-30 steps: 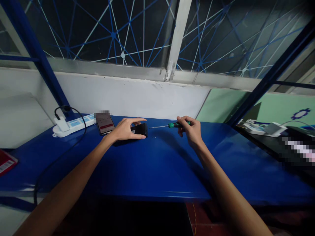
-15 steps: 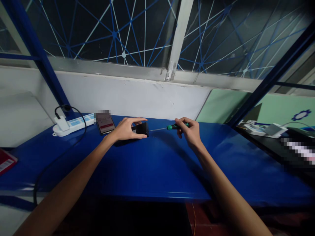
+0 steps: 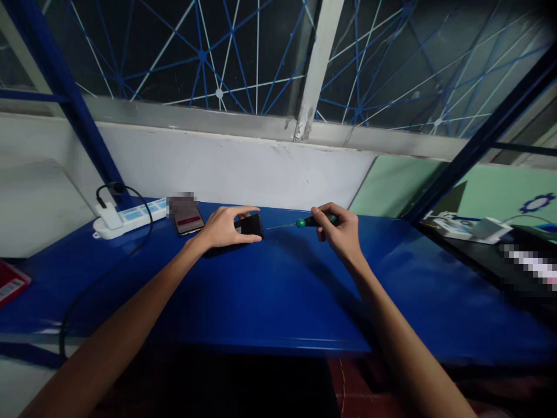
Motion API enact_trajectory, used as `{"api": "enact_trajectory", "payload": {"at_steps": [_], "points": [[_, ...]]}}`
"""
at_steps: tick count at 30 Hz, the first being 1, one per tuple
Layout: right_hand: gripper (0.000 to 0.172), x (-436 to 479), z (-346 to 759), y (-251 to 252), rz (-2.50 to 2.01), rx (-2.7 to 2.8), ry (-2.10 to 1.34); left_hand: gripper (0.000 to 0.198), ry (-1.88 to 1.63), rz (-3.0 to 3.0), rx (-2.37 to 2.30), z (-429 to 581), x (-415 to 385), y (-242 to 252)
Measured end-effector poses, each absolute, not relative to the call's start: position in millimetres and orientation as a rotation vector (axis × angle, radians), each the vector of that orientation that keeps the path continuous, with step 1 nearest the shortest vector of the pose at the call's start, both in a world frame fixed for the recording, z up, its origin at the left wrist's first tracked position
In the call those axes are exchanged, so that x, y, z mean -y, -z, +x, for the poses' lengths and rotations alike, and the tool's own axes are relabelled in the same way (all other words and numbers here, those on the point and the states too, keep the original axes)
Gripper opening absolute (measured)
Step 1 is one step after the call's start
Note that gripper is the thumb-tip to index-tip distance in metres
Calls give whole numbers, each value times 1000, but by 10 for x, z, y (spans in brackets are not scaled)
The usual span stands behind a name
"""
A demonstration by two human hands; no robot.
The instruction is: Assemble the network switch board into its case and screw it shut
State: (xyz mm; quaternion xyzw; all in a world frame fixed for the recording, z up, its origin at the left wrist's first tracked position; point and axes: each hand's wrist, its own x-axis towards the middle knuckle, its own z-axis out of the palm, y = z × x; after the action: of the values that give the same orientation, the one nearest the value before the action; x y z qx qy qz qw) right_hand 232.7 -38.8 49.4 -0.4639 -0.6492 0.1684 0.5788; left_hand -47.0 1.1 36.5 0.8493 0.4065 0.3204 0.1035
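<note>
My left hand [image 3: 223, 226] is closed around a small black box-like device [image 3: 251, 226], thumb along its near side and fingers along the far side. In my right hand [image 3: 339, 226] is a screwdriver [image 3: 307, 222] with a green and black handle, held level. Its thin shaft points left, and the tip meets or nearly meets the right end face of the device; actual contact is too small to make out. Several tiny bits, perhaps screws, lie on the blue table [image 3: 270, 296] just below the tip.
A phone [image 3: 188, 217] with a lit screen lies left of my left hand. Behind it is a white power strip [image 3: 130, 217] with a plugged adapter and a black cable [image 3: 93, 278] trailing to the front edge. At right sits a white adapter [image 3: 491, 230]; at left, a red item [image 3: 12, 283].
My right hand and the screwdriver have shifted very slightly to the right. The left hand keeps its hold on the device, and the view has moved a little.
</note>
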Motion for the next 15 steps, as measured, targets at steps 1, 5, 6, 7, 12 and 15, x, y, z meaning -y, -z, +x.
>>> {"api": "enact_trajectory", "payload": {"at_steps": [1,5,6,7,12,15], "points": [[32,400,2326,-499,-1077,1526,-372,69,-962,2515,-1217,-464,-8,-355],[24,440,2330,-527,-1003,1552,-439,70,-1005,2543,-1302,-441,-6,-317],[20,440,2337,-529,-974,1552,-487,70,-1009,2546,-1318,-440,-9,-311],[16,435,2346,-529,-947,1552,-537,70,-1009,2547,-1329,-439,-12,-305],[16,361,2392,-498,-915,1515,-727,71,-992,2561,-1342,-446,-21,-298],[13,335,2391,-495,-945,1483,-767,70,-976,2577,-1330,-441,-11,-302]]}}
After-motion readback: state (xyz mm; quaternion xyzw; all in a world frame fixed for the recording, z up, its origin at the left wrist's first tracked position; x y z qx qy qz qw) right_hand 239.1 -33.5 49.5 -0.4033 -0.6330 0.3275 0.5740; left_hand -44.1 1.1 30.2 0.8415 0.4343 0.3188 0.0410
